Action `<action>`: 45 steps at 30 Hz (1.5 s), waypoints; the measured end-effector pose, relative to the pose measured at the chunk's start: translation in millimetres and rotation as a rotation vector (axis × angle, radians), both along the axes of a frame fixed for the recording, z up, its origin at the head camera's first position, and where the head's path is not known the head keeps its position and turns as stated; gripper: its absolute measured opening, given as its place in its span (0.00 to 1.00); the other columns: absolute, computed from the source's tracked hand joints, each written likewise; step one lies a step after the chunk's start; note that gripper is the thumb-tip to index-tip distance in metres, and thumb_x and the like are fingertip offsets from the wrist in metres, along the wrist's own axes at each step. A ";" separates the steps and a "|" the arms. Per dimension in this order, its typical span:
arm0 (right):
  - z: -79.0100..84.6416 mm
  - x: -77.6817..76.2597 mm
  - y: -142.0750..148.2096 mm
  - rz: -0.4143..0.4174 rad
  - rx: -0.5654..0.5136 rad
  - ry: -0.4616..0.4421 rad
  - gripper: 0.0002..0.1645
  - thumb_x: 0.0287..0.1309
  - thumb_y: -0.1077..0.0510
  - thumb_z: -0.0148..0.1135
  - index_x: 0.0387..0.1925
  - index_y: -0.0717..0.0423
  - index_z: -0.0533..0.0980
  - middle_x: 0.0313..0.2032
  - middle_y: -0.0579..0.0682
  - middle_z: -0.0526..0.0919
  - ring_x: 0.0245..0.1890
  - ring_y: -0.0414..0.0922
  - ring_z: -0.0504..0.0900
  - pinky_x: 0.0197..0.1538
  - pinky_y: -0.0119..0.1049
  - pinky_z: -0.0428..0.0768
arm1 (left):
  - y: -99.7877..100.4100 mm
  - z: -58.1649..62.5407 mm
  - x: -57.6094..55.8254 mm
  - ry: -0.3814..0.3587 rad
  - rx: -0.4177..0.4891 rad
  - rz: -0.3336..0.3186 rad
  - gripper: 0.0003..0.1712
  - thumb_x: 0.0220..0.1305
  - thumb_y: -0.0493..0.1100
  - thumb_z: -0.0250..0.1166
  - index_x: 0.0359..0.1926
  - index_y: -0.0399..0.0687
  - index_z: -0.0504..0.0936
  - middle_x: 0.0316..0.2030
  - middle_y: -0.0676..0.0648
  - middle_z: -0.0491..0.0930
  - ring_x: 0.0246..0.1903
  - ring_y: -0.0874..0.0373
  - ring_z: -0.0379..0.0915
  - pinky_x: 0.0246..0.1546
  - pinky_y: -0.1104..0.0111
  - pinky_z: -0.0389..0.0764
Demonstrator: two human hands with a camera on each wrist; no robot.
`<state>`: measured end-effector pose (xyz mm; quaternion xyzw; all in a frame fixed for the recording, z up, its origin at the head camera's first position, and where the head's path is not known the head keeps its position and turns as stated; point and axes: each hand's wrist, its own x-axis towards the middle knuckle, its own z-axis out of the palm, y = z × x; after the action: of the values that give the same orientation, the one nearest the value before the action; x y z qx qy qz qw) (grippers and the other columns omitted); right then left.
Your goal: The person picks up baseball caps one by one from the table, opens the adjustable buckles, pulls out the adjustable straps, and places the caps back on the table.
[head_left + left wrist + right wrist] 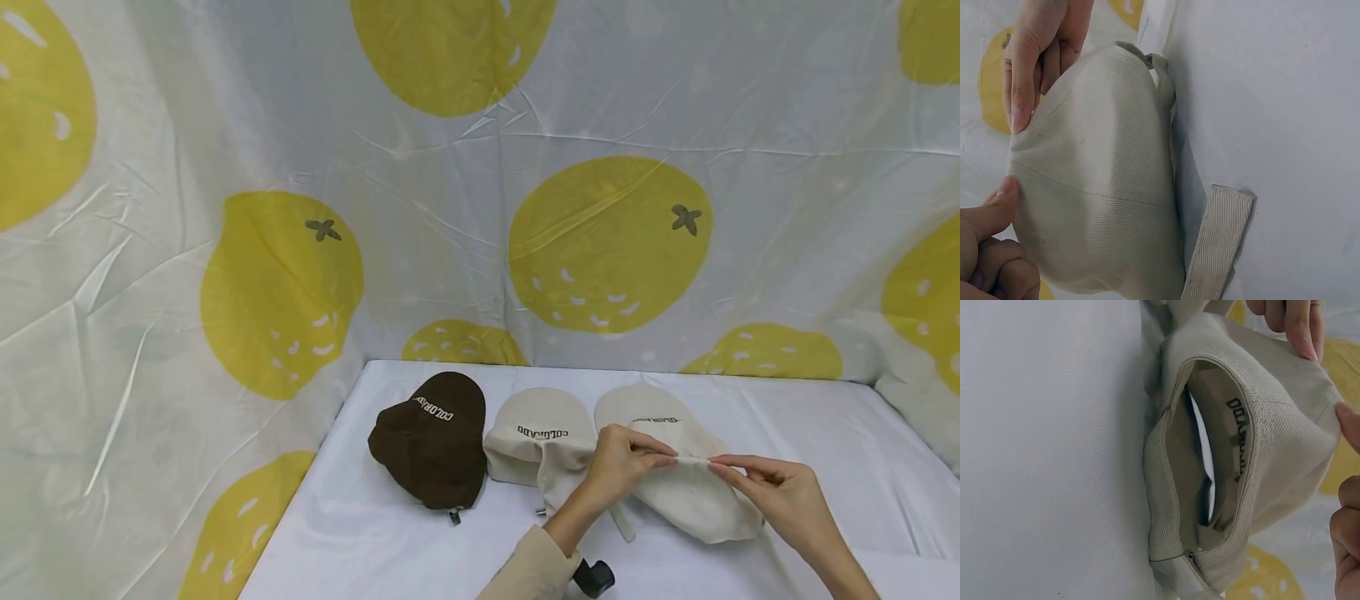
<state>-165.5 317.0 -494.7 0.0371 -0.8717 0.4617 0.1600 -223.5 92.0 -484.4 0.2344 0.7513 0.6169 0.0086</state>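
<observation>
White cloth printed with big lemons [611, 250] hangs behind and to the side of a table [840, 450] spread with white cloth; from my remote seat I count three caps in a row on it, a brown cap [442, 446], a cream middle cap [542, 410] and, at the right end, the cream held cap [697, 504] under both hands.

I judge the step in hand to be drawing out and smoothing the cloth of the crown; the next move, to my mind, calls for light, even tension between the two pinches, since soft fabric like this could easily crumple. The left hand [626, 458] pinches the crown between thumb and forefinger; the right hand [783, 492] pinches it just beside, with its other fingers curled in.

The held cap looks slack and softly ribbed, its brim towards the backdrop and its lettering partly hidden; the right wrist view shows me its opening gaping, with dark letters visible inside; a loose strap [1219, 244] lies near it, though I cannot tell whose it is.
</observation>
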 end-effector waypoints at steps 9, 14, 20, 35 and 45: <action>10.2 5.2 -2.1 -0.023 0.009 -0.002 0.08 0.59 0.57 0.76 0.39 0.56 0.90 0.12 0.41 0.59 0.13 0.35 0.56 0.15 0.35 0.59 | -1.1 3.6 0.4 -0.027 0.057 -0.037 0.04 0.55 0.30 0.77 0.33 0.33 0.92 0.32 0.38 0.90 0.23 0.80 0.71 0.27 0.85 0.75; 17.7 11.3 -2.7 -0.024 0.005 -0.014 0.09 0.60 0.56 0.76 0.40 0.57 0.90 0.13 0.43 0.56 0.14 0.40 0.55 0.18 0.36 0.60 | -2.4 9.4 1.6 -0.044 0.095 -0.055 0.05 0.55 0.31 0.77 0.34 0.32 0.92 0.32 0.36 0.90 0.20 0.78 0.67 0.22 0.85 0.68; 27.8 19.8 -4.1 -0.022 -0.018 0.006 0.09 0.60 0.58 0.76 0.40 0.59 0.89 0.14 0.46 0.54 0.16 0.46 0.53 0.20 0.36 0.59 | -7.3 20.4 6.2 -0.051 0.095 -0.076 0.06 0.56 0.33 0.77 0.34 0.34 0.92 0.32 0.37 0.90 0.15 0.76 0.55 0.18 0.82 0.58; 59.4 42.8 -21.8 -0.003 -0.114 0.011 0.08 0.61 0.63 0.73 0.41 0.62 0.88 0.14 0.46 0.54 0.17 0.50 0.50 0.18 0.38 0.59 | -31.9 51.8 26.3 -0.034 0.142 -0.162 0.07 0.57 0.34 0.77 0.36 0.33 0.92 0.24 0.34 0.86 0.12 0.71 0.47 0.15 0.78 0.52; 83.4 63.0 -41.4 0.001 -0.104 0.061 0.06 0.59 0.68 0.73 0.39 0.64 0.88 0.10 0.45 0.56 0.16 0.52 0.48 0.23 0.32 0.69 | -48.4 67.9 42.9 -0.033 0.208 -0.217 0.08 0.57 0.35 0.77 0.36 0.32 0.92 0.15 0.32 0.79 0.12 0.69 0.48 0.14 0.76 0.53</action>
<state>-102.5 275.6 -411.3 0.0433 -0.8411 0.5052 0.1882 -180.6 43.6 -416.5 0.3037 0.6532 0.6907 0.0631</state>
